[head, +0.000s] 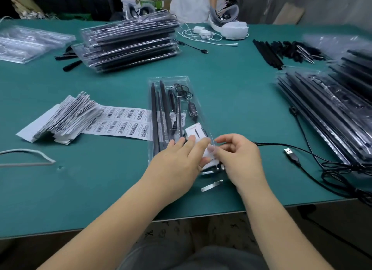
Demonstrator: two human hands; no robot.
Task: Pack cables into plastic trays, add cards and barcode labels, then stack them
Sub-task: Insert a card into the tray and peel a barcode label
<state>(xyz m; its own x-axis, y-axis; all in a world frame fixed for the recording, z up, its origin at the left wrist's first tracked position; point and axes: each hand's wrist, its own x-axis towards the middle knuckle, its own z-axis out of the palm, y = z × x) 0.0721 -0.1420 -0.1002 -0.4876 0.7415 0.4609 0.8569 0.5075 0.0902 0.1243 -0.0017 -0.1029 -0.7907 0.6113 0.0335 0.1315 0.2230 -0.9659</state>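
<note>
A clear plastic tray (193,82) lies lengthwise in the middle of the green table, holding black rods, a coiled cable and a small remote (192,109). A white card (194,129) lies in its near end. My left hand (179,159) lies over the near end of the tray with straight fingers pressing on the card. My right hand (235,153) has its fingers curled, pinching the card's right edge next to my left fingertips. A sheet of barcode labels (122,121) runs under the tray's left side.
A fanned pile of cards (66,116) lies left of the labels. Filled tray stacks stand at back centre (130,42) and right (330,108), empty trays (30,43) at far left. Loose black cables with a USB plug (291,155) trail at right. A person stands behind the table.
</note>
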